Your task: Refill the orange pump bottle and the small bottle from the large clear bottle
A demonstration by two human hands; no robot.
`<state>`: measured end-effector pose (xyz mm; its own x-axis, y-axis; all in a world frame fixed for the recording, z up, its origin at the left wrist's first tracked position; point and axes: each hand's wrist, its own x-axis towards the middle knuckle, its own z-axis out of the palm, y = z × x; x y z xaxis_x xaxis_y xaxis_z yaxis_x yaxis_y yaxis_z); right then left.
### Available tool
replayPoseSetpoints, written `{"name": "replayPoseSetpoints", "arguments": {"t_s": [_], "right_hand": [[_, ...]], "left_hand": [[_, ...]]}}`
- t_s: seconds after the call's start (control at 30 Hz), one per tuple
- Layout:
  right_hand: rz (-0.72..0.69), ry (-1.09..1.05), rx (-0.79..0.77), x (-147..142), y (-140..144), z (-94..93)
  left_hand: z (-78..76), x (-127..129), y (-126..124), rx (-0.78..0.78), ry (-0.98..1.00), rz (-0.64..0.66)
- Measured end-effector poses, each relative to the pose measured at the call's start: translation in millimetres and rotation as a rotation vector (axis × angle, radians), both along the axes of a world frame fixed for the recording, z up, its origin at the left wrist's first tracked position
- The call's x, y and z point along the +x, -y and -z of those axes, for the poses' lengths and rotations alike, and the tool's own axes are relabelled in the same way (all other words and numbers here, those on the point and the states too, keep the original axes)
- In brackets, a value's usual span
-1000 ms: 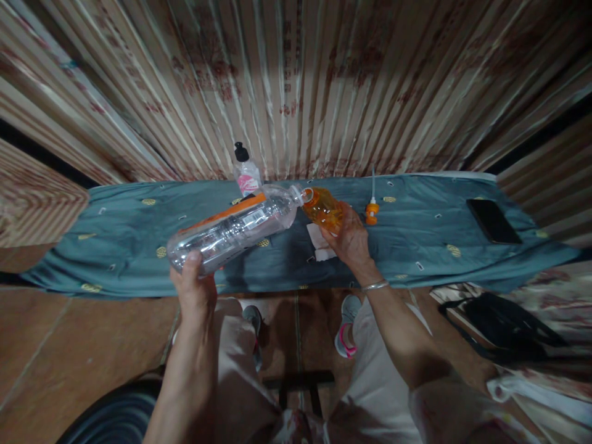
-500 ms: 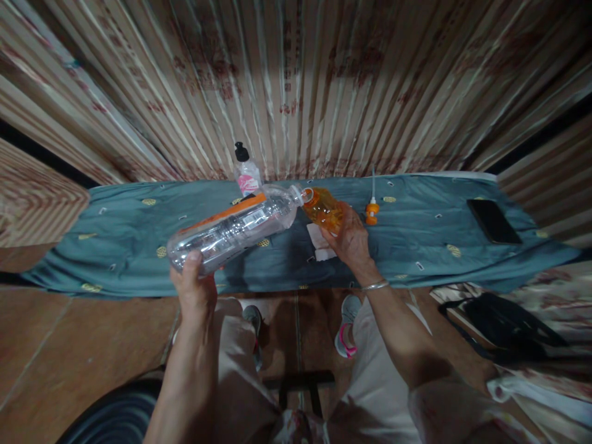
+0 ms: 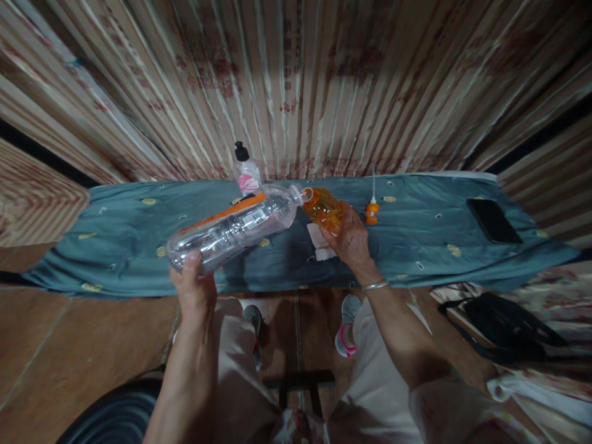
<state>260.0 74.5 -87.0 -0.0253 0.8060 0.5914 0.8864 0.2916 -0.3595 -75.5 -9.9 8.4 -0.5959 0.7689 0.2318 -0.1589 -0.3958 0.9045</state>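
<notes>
My left hand (image 3: 194,283) is wrapped round the base of a large clear plastic bottle (image 3: 240,225) with an orange-edged label. The bottle lies nearly level, its neck pointing right and slightly up. My right hand (image 3: 349,237) grips a smaller amber bottle (image 3: 324,208), tilted so that its mouth meets the clear bottle's uncapped mouth. Whether liquid passes between them I cannot tell. An orange pump head (image 3: 372,213) with a pale tube lies on the cloth to the right. Beneath my right hand is a white paper piece (image 3: 320,242).
A clear bottle with a black cap and pink label (image 3: 247,176) stands at the back of the teal cloth-covered table (image 3: 120,240). A black phone (image 3: 494,221) lies to the right. Past the table's right front edge is a black bag (image 3: 509,327). Behind hangs a striped curtain (image 3: 296,92).
</notes>
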Motion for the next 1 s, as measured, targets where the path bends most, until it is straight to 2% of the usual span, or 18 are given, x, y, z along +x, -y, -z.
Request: {"name": "replayPoseSetpoints", "arguments": {"t_s": [0.7, 1.0], "right_hand": [[-0.001, 0.0, -0.02, 1.2, -0.2, -1.3], [0.004, 0.004, -0.027, -0.1, -0.1, -2.1]], "left_hand": [[2.0, -1.0, 0.6, 0.016, -0.069, 0.014], [3.0, -2.2, 0.7, 0.005, -0.036, 0.01]]}}
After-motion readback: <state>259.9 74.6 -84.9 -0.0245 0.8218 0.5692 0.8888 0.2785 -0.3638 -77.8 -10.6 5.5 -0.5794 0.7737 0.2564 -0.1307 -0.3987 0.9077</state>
